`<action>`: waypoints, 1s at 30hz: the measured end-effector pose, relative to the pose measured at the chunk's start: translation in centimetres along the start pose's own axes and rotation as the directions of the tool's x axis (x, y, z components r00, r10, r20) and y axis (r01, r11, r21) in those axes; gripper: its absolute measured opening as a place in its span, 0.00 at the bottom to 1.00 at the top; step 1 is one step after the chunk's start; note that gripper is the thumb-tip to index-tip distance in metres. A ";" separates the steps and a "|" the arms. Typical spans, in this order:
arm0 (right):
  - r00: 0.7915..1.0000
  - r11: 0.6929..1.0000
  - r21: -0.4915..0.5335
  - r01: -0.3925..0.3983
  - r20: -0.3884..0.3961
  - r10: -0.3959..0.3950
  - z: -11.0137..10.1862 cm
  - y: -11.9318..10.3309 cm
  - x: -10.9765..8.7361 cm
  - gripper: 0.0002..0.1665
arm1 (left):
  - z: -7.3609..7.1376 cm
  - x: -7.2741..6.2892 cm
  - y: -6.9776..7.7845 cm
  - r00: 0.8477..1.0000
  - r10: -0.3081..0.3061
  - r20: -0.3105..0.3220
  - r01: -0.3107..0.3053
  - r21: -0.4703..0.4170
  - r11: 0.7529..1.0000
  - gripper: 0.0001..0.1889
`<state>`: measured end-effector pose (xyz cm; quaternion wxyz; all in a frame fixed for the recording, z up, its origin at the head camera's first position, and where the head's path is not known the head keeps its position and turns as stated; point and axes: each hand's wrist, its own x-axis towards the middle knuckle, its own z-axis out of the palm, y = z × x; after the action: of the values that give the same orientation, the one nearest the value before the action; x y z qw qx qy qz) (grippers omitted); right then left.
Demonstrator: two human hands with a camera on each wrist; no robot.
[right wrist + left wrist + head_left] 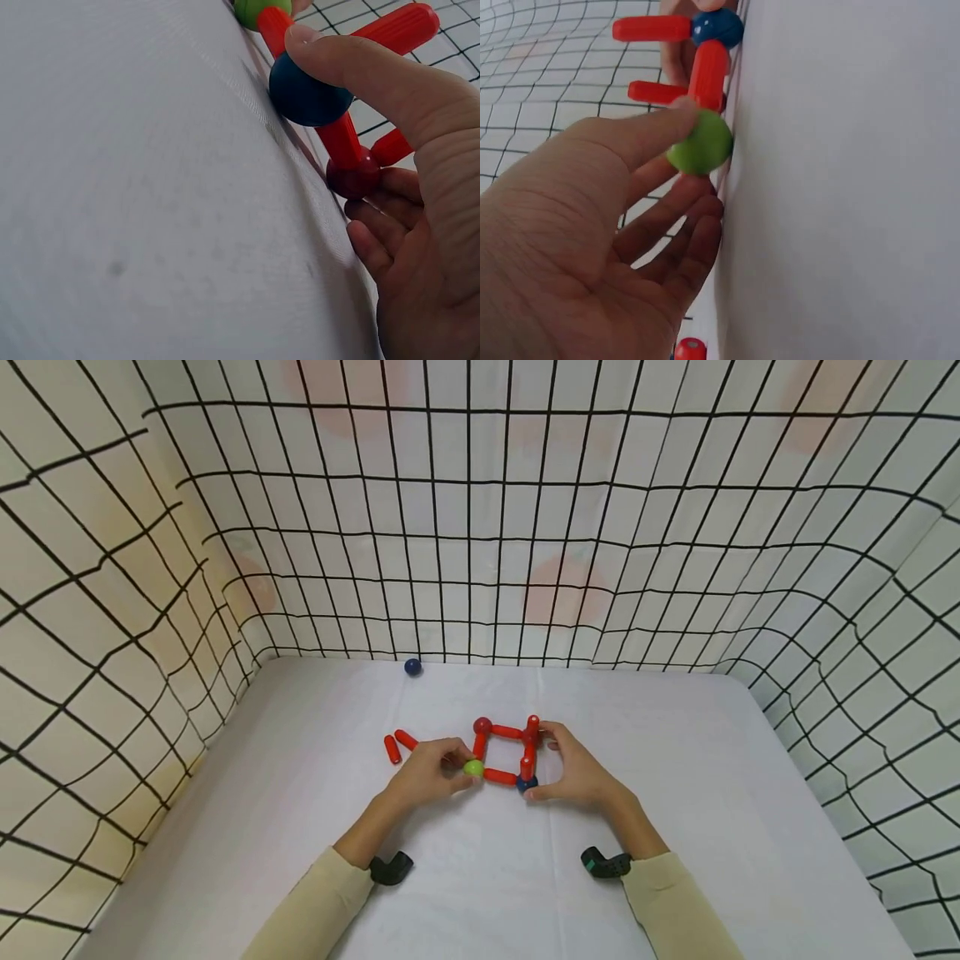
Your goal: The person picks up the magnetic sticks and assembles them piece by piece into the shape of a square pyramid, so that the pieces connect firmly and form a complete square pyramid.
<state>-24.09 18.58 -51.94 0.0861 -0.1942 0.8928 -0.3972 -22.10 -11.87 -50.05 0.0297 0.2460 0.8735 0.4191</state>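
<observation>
A square of red rods and balls lies on the white table in the head view. Its corners are a green ball [473, 768], a blue ball [527, 783] and two red balls, one at the far left [482, 726]. From the blue ball and the right red ball [354, 174], a red rod [401, 28] stands up on each. My left hand [431, 772] pinches the green ball between thumb and fingers. Along the right side, my right hand [577, 768] grips the square, thumb on the blue ball and fingers against the right red ball.
Two loose red rods [392, 749] lie left of the square, beside my left hand. Farther back, a dark blue ball [412, 667] sits near the table's rear edge. A black wire grid [468, 482] encloses the white table [675, 760] at the back and sides.
</observation>
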 end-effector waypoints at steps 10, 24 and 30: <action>0.999 1.000 0.010 0.030 0.017 -0.030 -0.3 0.2 -0.3 0.68 | -3.9 -0.4 -1.7 0.991 -0.077 -0.105 0.087 0.086 0.993 0.16; 0.999 0.999 0.024 0.039 0.015 -0.039 -0.5 0.1 -0.1 0.69 | -9.4 -4.5 -5.9 0.995 -0.064 -0.080 0.076 0.155 0.985 0.19; 0.999 0.999 0.029 0.033 0.021 -0.033 -0.3 0.3 -0.2 0.69 | -9.4 -5.3 -6.5 0.994 -0.055 -0.093 0.077 0.249 0.965 0.16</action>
<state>-24.07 19.05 -51.90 0.0920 -0.2119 0.8827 -0.4092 -22.54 -24.48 -49.68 -0.0253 0.2003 0.9278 0.3136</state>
